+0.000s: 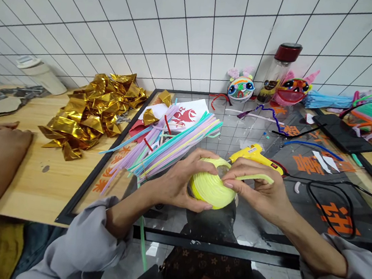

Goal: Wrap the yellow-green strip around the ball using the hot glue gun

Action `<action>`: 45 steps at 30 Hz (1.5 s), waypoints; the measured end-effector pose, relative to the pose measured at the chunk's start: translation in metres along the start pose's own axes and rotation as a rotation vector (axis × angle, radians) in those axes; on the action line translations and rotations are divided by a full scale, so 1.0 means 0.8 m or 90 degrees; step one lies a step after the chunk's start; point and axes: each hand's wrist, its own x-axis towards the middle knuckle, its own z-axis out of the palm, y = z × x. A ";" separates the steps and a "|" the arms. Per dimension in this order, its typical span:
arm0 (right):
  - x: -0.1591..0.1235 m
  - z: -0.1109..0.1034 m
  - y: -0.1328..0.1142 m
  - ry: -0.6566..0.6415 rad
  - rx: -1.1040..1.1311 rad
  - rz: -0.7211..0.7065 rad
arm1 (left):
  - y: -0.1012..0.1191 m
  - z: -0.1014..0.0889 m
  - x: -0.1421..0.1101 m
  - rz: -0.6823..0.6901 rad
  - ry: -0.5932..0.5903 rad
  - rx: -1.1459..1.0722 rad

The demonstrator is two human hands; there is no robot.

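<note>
My left hand [176,182] is closed around the side of a yellow ball [212,188] covered in rows of fuzzy pipe cleaner. At the ball's upper right, the thumb and fingers of my right hand [261,193] pinch a pale yellow pipe cleaner [260,177] against the surface. Its free end sticks out to the right over that hand. Just behind my right hand lies a yellow hot glue gun [252,152], its nozzle partly hidden by the fingers. A bundle of pastel pipe cleaners [174,145] rests left of the ball.
Gold foil pieces [90,111] are heaped at left, near another person's arm [0,165]. Two decorated balls [240,88] and a red-capped bottle [277,73] stand by the tiled wall. At right are a black phone [344,133] and a looped black cord [334,186].
</note>
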 end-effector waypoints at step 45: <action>-0.004 -0.031 0.005 -0.121 -0.201 -0.016 | 0.009 -0.004 -0.001 -0.015 -0.042 0.020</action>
